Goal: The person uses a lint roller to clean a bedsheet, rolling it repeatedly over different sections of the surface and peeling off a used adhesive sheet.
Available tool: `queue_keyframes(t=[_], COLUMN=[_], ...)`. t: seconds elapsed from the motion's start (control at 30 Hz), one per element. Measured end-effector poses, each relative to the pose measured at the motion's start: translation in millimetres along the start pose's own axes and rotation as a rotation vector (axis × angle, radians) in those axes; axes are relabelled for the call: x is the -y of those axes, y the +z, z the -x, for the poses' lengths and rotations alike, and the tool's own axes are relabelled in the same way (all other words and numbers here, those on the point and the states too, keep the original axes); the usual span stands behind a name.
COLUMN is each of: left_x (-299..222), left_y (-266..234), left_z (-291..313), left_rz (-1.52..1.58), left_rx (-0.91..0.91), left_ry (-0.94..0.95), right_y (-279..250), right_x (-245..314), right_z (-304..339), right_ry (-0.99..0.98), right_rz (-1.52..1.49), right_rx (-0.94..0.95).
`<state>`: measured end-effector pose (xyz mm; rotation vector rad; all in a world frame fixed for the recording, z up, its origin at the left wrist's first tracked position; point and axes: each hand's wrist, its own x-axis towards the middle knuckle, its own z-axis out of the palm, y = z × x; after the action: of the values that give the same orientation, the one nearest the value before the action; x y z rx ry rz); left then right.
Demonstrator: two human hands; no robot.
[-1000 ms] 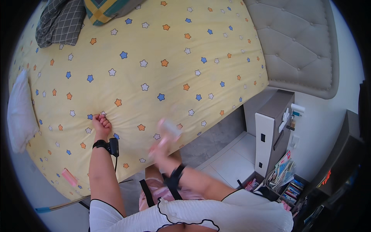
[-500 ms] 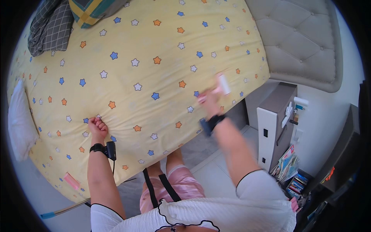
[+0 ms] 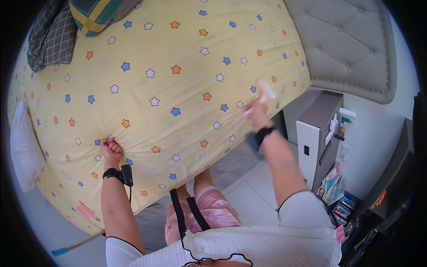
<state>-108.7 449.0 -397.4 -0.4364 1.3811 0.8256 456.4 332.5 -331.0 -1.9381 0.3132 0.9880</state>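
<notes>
A yellow fitted sheet (image 3: pixel 187 84) with blue, white and orange stars covers the mattress. My left hand (image 3: pixel 111 149) is closed in a fist on the sheet near the bed's front edge, and creases run out from it as the cloth is gripped. Further right, my right hand (image 3: pixel 257 111), smeared by motion, is closed around a lint roller (image 3: pixel 267 91) with a white roll and pink parts. The roller is at the sheet near the bed's right side; contact is too blurred to tell. A pink cover-like piece (image 3: pixel 85 211) lies at the lower left of the bed.
Grey checked cloth (image 3: pixel 55 42) and a patterned pillow (image 3: pixel 95 15) lie at the far left. A white pillow (image 3: pixel 26 147) rests at the left edge. A grey padded headboard (image 3: pixel 342 49) and a bedside cabinet (image 3: pixel 308 149) stand at right, with books (image 3: pixel 342 209) below.
My right hand has moved right with the lint roller, toward the headboard side. My left hand stays at the same spot on the sheet. The view has shifted slightly.
</notes>
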Motion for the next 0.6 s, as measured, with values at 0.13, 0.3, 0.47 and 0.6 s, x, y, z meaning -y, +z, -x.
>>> queue_keyframes(t=[0.13,0.3,0.47,0.6], left_x=[3,-1,-3,-2], left_y=[4,-5,-6,-10], left_z=[-3,1,-4,-1], left_rz=[0.006,0.016,0.029,0.042], left_rx=[0.001,-0.006,0.077,0.075], left_ry=[-0.016,-0.002,-0.022,-0.02], right_y=[-17,80,102,52], right_x=[2,-190,-306,-224], right_z=[-27,200,338,175], right_ry=[-0.063,0.156,0.535,0.217], right_rz=[-0.125,-0.104,0.008,-0.222], right_rx=[-0.006,0.064,0.206,0.295])
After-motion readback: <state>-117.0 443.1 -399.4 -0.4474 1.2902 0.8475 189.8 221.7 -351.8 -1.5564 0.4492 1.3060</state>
